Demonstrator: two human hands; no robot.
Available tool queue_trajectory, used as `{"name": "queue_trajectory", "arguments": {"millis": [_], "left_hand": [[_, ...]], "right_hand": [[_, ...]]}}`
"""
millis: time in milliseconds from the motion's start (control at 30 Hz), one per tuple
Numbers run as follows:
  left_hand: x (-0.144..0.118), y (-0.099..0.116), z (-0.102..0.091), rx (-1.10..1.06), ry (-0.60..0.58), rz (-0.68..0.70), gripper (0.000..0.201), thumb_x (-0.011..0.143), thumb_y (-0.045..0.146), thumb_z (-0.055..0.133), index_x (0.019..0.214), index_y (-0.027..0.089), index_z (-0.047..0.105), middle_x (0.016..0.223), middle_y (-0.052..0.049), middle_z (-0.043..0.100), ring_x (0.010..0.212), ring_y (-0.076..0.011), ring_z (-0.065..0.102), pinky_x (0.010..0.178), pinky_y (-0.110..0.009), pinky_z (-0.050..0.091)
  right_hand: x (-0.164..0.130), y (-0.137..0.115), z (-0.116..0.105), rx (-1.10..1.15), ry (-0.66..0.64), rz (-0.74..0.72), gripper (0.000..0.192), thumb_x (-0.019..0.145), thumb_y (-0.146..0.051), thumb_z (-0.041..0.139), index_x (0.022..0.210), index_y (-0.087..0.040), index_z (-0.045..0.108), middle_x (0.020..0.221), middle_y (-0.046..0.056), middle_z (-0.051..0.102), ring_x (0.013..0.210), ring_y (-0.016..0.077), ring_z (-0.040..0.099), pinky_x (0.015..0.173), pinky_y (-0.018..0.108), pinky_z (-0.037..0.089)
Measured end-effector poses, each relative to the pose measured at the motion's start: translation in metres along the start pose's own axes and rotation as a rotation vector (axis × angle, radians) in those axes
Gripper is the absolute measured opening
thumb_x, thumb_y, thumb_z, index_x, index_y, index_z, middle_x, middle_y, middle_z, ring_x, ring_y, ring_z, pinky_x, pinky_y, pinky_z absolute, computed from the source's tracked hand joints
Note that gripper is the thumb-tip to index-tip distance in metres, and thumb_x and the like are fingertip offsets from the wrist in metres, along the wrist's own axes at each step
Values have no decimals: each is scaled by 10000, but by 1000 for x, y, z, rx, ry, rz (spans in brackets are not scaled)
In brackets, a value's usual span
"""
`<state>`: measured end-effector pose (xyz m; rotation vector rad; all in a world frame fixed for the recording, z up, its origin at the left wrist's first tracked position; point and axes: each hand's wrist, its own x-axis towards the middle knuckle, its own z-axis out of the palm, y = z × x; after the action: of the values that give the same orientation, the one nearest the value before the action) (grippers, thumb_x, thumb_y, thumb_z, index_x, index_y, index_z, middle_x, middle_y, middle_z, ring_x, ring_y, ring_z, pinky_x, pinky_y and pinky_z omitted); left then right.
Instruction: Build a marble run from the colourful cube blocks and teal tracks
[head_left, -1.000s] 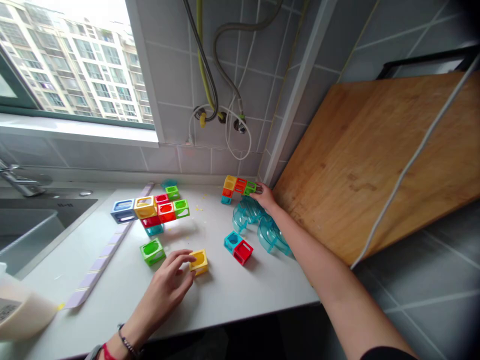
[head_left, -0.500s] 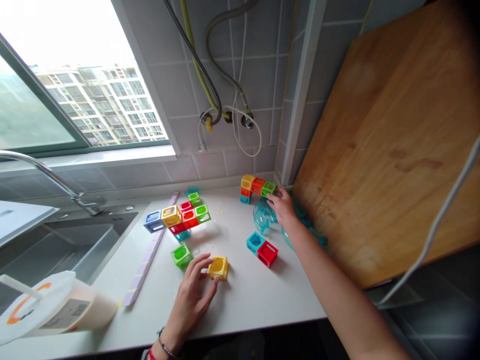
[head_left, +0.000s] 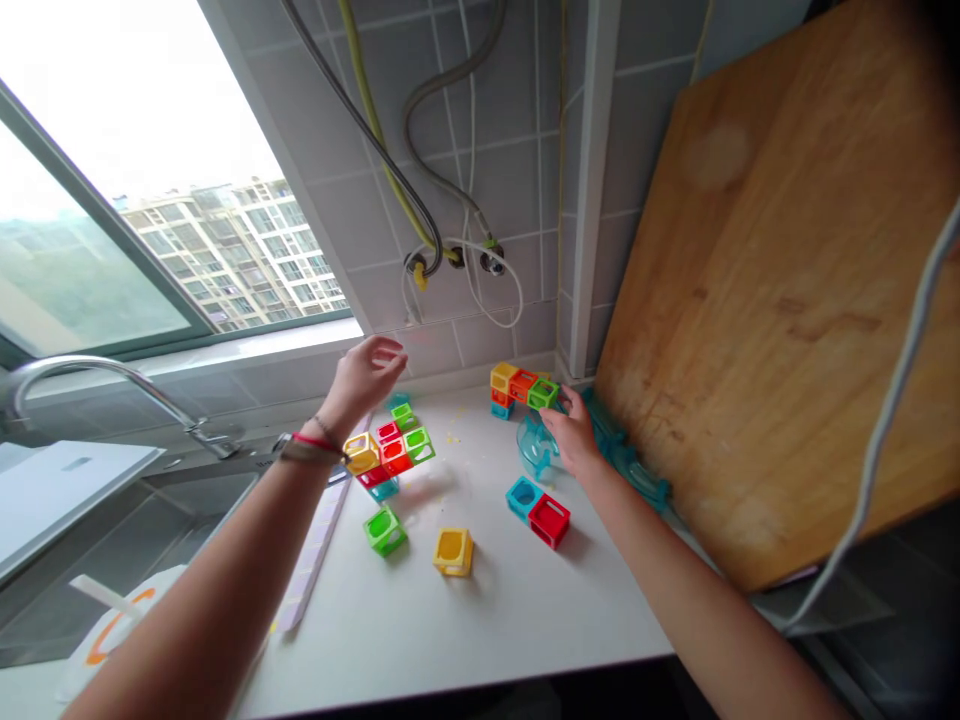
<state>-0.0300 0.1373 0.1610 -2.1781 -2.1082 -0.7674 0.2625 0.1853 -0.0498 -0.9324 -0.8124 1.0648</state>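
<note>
loose cubes: green (head_left: 385, 530), yellow (head_left: 453, 551), teal (head_left: 521, 495), red (head_left: 550, 520); curved track pieces (head_left: 536, 450) clear teal; board (head_left: 780, 290) wood brown; countertop (head_left: 480, 620) white

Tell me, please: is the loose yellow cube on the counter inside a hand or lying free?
Lying free. The yellow cube rests alone on the white counter; the left hand is raised above the blocks, empty.

Daylight floods in through the overexposed aluminium-framed window (head_left: 112, 200). Soft shadows fall on the white countertop (head_left: 480, 620). Edges bend and darken.
</note>
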Motion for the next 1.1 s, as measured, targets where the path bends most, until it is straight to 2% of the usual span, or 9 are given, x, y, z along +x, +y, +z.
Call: {"name": "queue_trajectory", "arguments": {"millis": [33,100,200,300,533,633,767,933,1100], "left_hand": [[23,-12,6,180,-205,-74,482,905,530,529,1207,176,656,1179,-115,728,1010,-226,707,875,-324,558],[53,-36,20,281,-376,-156,485,731,573,710,948,140,741,944,-139,764,891,-298,718,812,-377,561],[63,-69,41,374,-540,-233,482,561,594,811,691,140,717,667,-126,707,760,-348,702,716,-420,551],[57,-89,58,413,-630,-238,479,548,599,814,698,155,716,665,-105,701,772,-332,696,723,-406,542],[52,-108,83,424,-721,-156,589,627,582,759,945,88,721,811,-108,727,806,-265,667,749,-348,541],[54,-115,92,422,-744,-140,593,556,448,799,1052,135,712,883,-108,749,784,-270,678,698,-341,551],[54,-126,102,437,-762,-135,619,494,296,776,1099,189,701,963,-114,765,766,-279,693,671,-347,550],[52,-134,108,443,-777,-117,628,503,264,722,1126,202,672,1007,-109,764,791,-265,690,661,-316,538],[56,-133,107,408,-770,-96,686,497,215,702,1181,186,655,1052,-136,756,828,-284,700,666,-322,544]], "right_hand": [[0,0,0,3,17,16,691,639,-232,746,1296,-281,537,1354,79,592,1154,258,666,958,431,576],[-2,-3,2,32,44,63,733,619,-218,753,1315,-274,528,1402,91,561,1152,258,668,958,411,578],[-7,-10,6,42,35,43,746,628,-212,751,1335,-261,518,1428,104,554,1141,269,671,950,415,586],[-11,-14,7,30,27,16,721,636,-213,753,1320,-248,530,1393,97,591,1158,275,659,982,426,572],[-12,-16,7,14,9,18,703,638,-234,758,1303,-244,530,1381,100,603,1134,274,675,991,430,563],[-12,-17,7,27,7,23,701,633,-223,759,1295,-244,529,1428,104,570,1140,270,673,1018,436,550],[-11,-17,6,1,1,17,703,638,-227,758,1303,-245,530,1439,105,564,1145,265,674,1019,423,551],[-9,-11,5,-14,-6,-9,710,642,-251,761,1310,-247,521,1417,107,576,1119,267,688,1003,433,560],[-9,-11,4,-6,2,9,723,632,-242,767,1309,-235,514,1420,121,570,1131,273,679,996,432,560]]}}
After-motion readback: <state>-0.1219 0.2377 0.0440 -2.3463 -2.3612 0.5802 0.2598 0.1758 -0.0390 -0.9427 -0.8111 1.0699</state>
